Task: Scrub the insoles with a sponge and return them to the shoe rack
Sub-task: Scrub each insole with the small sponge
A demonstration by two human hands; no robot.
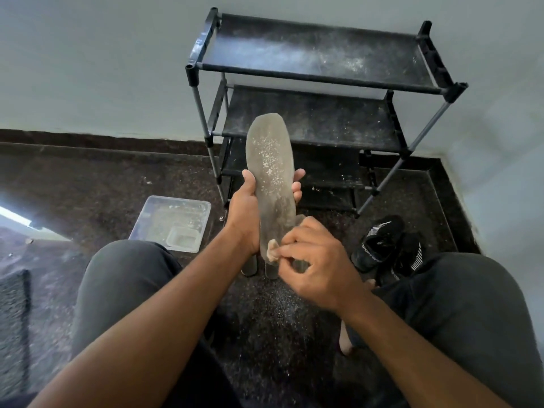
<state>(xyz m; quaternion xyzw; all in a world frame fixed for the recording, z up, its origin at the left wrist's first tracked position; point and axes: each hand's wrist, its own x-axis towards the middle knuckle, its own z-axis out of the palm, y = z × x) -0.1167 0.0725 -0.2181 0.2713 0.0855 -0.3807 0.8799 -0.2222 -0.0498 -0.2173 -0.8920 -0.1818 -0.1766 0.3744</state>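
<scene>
A grey insole speckled with white powder stands upright in front of me, toe end up. My left hand grips it around the middle from behind. My right hand pinches a small beige sponge against the insole's heel end. Two more dark insoles lie on the floor below, mostly hidden by my hands. The black three-tier shoe rack stands against the wall just beyond, its shelves dusted with white powder.
A clear plastic tray with powder and a small inner container sits on the floor to the left. A pair of black shoes lies to the right near my knee. Powder is scattered on the dark speckled floor between my legs.
</scene>
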